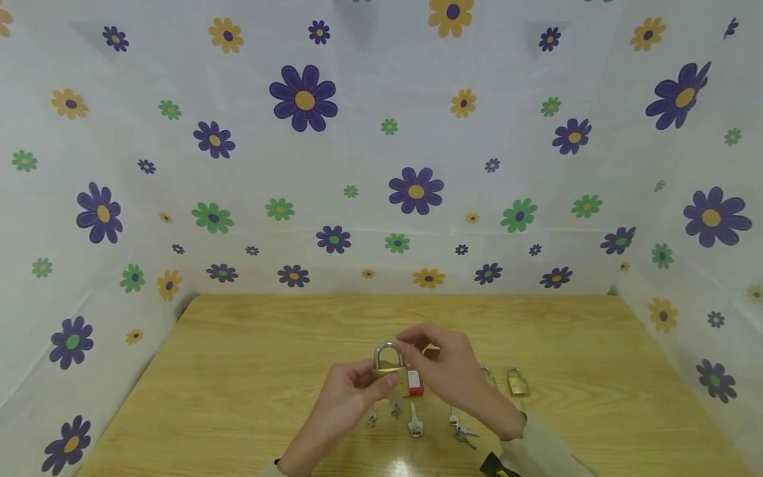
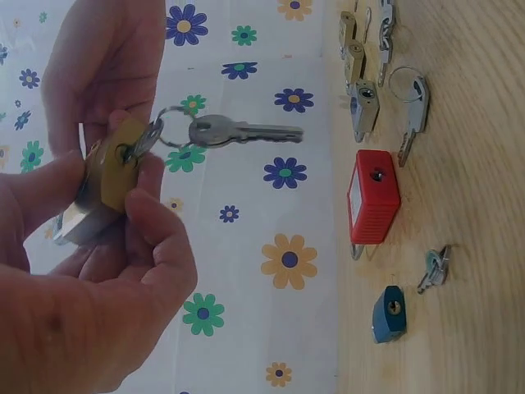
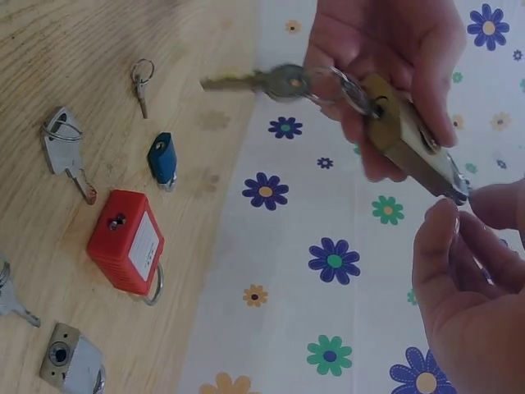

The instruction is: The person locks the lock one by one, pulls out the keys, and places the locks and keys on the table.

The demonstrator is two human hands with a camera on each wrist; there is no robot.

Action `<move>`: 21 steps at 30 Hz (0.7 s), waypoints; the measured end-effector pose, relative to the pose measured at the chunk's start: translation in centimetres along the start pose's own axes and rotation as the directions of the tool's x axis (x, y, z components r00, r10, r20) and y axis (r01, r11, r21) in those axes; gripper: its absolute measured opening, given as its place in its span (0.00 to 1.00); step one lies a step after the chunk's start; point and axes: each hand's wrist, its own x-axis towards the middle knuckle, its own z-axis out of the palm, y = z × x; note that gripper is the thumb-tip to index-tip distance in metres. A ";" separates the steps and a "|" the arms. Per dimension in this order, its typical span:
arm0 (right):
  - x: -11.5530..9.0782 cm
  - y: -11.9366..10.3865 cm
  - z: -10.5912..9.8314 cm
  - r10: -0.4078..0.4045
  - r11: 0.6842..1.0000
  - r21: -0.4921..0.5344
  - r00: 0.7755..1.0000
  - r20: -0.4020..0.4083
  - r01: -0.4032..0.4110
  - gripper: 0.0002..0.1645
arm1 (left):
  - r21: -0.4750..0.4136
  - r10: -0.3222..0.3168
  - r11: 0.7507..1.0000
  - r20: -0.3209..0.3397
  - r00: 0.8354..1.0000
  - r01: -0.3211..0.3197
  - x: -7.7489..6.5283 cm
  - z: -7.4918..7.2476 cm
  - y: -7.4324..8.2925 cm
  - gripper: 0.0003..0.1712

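A brass padlock [image 1: 400, 385] with a silver shackle [image 1: 389, 346] is held up over the table. My left hand [image 1: 346, 395] grips its body, thumb across the front face. My right hand [image 1: 450, 371] pinches the shackle between thumb and fingers; in the right wrist view these fingertips [image 3: 447, 217] meet at the shackle's end. One key sits in the keyhole at the padlock's base [image 2: 123, 156], and a second key [image 2: 246, 133] hangs from the same ring [image 3: 332, 86]. Whether the shackle is locked in the body, I cannot tell.
On the wooden table [image 1: 250, 358] stand a red padlock [image 2: 377, 197], a blue padlock [image 3: 162, 158] and several brass or grey ones, such as a brass padlock [image 1: 518, 382] at the right. Loose keys [image 1: 415, 422] lie nearer me. Flower-printed cloth [image 1: 357, 152] surrounds the table's back and sides.
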 end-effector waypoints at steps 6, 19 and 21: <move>-0.9 0.5 -0.3 0.133 0.991 -0.019 0.991 0.001 -0.133 0.07 | -0.069 0.000 0.998 -0.123 0.992 -0.009 0.2 0.2 0.6 0.19; -3.1 1.3 0.5 0.080 0.993 0.060 0.962 0.261 -0.099 0.14 | -0.109 -0.008 0.994 -0.311 0.950 -0.027 -0.1 0.4 1.9 0.18; -3.1 1.1 0.8 0.055 0.995 0.072 0.966 0.252 -0.076 0.14 | -0.114 -0.014 0.993 -0.310 0.950 -0.023 -0.1 0.4 1.9 0.18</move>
